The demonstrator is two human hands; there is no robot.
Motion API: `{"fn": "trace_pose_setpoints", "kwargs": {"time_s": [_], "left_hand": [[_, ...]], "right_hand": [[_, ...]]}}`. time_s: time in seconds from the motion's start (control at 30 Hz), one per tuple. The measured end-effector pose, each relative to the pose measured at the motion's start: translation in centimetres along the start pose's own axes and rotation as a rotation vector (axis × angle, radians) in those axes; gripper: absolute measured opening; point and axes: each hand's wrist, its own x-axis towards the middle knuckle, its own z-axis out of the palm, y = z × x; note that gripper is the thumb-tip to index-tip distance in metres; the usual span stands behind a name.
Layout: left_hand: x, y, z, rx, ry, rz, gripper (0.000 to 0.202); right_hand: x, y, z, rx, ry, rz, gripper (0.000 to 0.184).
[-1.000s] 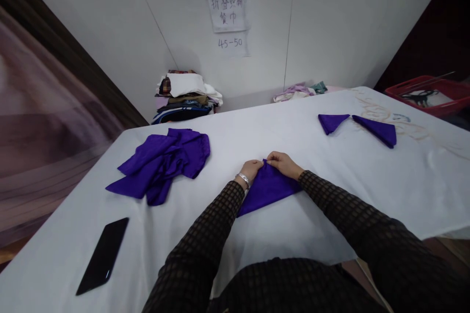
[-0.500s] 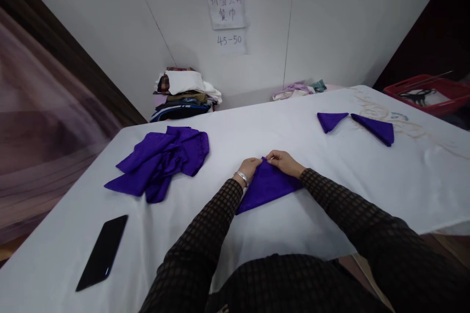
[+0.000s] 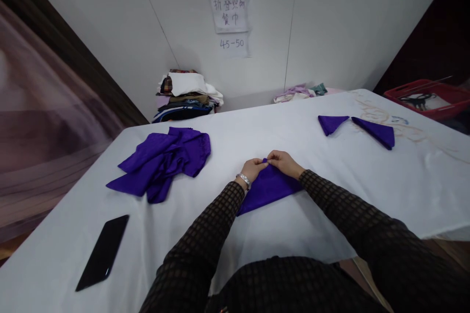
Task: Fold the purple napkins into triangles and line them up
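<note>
Your left hand [image 3: 252, 168] and right hand [image 3: 283, 163] meet fingertip to fingertip, both pinching the far tip of the purple napkin [image 3: 267, 187], which lies flat on the table [image 3: 293, 225] between your wrists. A loose pile [image 3: 161, 162] sits off your left hand.

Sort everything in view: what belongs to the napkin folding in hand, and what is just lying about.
In hand: left hand and right hand, both pinching the tip of the purple napkin; crumpled purple heap; two folded purple triangles.
Lying about: black phone; clothes stack; loose cloths by the wall; red basket; paper sign.
</note>
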Motion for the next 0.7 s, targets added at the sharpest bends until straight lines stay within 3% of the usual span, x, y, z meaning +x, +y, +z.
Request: {"fn": "trace_pose_setpoints", "kwargs": {"time_s": [0.2,0.37,0.53,0.7], "left_hand": [[0.4,-0.6,0.0,0.019,0.038,0.025,0.016],[0.3,-0.7,0.0,0.022,0.042,0.056,0.014],[0.4,-0.5,0.1,0.046,0.040,0.069,0.012],[0.7,-0.7,0.1,0.130,0.065,0.050,0.008]], "right_hand": [[-0.1,0.2,-0.6,0.085,-0.010,0.044,0.027],[-0.5,0.2,-1.7,-0.021,-0.003,0.093,0.035],[-1.0,-0.3,-1.8,-0.146,-0.150,0.123,0.017],[-0.6,-0.5,-1.2,-0.339,-0.113,0.133,0.014]]}}
